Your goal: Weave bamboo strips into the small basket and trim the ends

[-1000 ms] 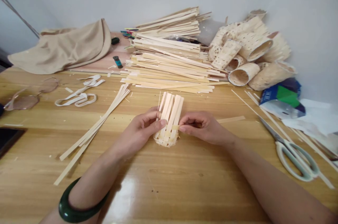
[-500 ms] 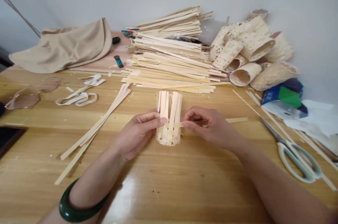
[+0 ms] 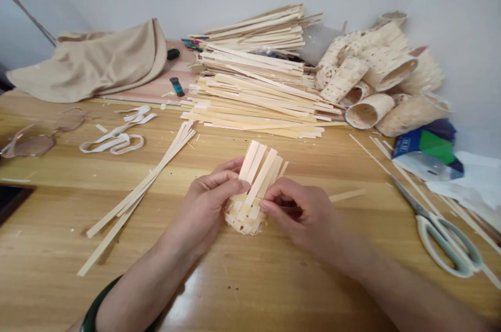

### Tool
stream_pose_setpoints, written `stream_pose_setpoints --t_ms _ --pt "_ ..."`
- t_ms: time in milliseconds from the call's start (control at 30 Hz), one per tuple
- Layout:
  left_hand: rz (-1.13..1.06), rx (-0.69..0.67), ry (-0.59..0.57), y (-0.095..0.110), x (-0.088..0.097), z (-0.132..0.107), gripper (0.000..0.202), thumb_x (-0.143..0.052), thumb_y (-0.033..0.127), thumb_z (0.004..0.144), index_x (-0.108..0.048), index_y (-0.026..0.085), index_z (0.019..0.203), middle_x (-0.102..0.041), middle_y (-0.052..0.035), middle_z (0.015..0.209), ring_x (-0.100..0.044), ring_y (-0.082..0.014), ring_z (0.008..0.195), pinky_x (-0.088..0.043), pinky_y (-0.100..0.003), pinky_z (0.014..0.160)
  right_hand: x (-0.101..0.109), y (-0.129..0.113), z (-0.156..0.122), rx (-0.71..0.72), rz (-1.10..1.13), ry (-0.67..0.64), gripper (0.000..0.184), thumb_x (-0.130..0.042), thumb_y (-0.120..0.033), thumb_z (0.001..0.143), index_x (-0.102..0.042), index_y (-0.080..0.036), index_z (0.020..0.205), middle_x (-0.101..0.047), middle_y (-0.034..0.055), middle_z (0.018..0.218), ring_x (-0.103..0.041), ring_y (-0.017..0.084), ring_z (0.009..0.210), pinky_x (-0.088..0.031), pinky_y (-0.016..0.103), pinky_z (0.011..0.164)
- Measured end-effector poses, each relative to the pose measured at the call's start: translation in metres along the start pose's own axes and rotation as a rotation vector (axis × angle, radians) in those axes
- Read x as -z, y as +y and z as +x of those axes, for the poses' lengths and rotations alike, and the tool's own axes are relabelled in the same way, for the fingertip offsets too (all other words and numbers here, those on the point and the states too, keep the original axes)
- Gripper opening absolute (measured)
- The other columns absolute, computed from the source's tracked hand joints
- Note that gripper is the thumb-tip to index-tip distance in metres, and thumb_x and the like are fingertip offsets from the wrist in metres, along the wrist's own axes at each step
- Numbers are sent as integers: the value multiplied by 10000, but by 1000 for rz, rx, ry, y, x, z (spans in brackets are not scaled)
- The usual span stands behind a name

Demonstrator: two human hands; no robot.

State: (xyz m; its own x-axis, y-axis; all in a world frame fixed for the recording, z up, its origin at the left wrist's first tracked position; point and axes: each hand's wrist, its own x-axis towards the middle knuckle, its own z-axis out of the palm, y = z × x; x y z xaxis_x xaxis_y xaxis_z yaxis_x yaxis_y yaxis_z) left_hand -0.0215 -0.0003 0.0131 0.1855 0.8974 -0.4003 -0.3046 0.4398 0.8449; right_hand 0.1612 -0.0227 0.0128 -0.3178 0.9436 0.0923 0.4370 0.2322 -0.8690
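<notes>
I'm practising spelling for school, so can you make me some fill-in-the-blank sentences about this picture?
1. The left hand and right hand touch the half-woven cylinder of pale, flat strips: ____ hands in all.
2. The dark green, rigid bangle is worn on the same side as the ____ hand.
3. The pale-handled metal scissors lie toward the ____ side of the yellow-brown wooden table.

Missing words: two; left; right.

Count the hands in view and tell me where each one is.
2. The left hand holds the left side of the partly woven piece; the right hand is at its right side, pinching a thin strip.
</notes>
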Motion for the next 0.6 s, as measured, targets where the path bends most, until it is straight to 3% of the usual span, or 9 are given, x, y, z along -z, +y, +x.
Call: stream_pose_setpoints --t_ms 67,133,200,267,300,367,400,500,600 --pt "43 -30 -17 -2 1 1 194 -831 282 693 -720 171 577 -691 -62 1329 -606 -311 1284 -541 -293 867 -2 4 2 -11 -6 41 149 -615 -250 920 -596 -210 777 -643 -31 631 -525 88 527 -381 201 503" --pt "102 -98 -18 -4 3 2 169 -817 344 773 -773 189 721 -720 -69 1292 -617 -312 1289 -542 -345 957 -1 10 6 -24 49 55 137 -616 -265 927 -607 -215 799 -676 -13 672 -576 108 569 -421 210 523" --pt "156 -189 4 -5 5 3 266 -769 414 864 -799 243 1066 -720 -70 1328 -589 -311 1350 -514 -400 1063 3 17 11 -21 116 52 146 -615 -276 938 -618 -216 805 -688 -4 695 -602 121 598 -443 215 536" --pt "231 -298 5 -6 9 4 525 -743 453 901 -646 331 1402 -630 -61 1488 -522 -313 1437 -467 -453 1145 7 22 15 -3 148 57 154 -619 -290 942 -627 -215 809 -688 -1 712 -606 126 618 -457 218 550" --pt "294 -365 -9 -8 11 5 636 -763 456 886 -564 370 1484 -545 -54 1580 -479 -321 1475 -452 -477 1165 9 25 16 6 154 75 154 -620 -296 942 -630 -214 812 -684 0 720 -604 127 626 -463 219 559" --pt "499 -529 -84 -11 15 9 791 -869 412 782 -540 402 1501 -335 -41 1717 -381 -356 1536 -417 -518 1199 11 28 19 11 160 122 158 -620 -307 942 -631 -213 816 -668 -1 728 -592 128 638 -474 222 578" --pt "593 -589 -116 -13 17 11 764 -876 389 772 -574 393 1474 -280 -50 1737 -372 -366 1539 -416 -535 1199 12 30 19 13 166 143 161 -618 -311 942 -628 -212 815 -656 -2 727 -584 126 640 -475 223 583" --pt "758 -652 -213 -20 21 17 555 -789 339 869 -648 360 1405 -365 -93 1684 -453 -338 1492 -480 -520 1150 12 31 20 18 188 166 153 -608 -307 935 -617 -209 817 -629 -9 722 -566 123 641 -473 224 593" --pt "758 -706 -221 -24 23 20 482 -790 362 874 -687 347 1344 -460 -103 1612 -511 -326 1441 -596 -432 999 12 29 21 -1 200 157 142 -609 -308 914 -607 -206 814 -617 -13 716 -558 122 643 -467 230 601"
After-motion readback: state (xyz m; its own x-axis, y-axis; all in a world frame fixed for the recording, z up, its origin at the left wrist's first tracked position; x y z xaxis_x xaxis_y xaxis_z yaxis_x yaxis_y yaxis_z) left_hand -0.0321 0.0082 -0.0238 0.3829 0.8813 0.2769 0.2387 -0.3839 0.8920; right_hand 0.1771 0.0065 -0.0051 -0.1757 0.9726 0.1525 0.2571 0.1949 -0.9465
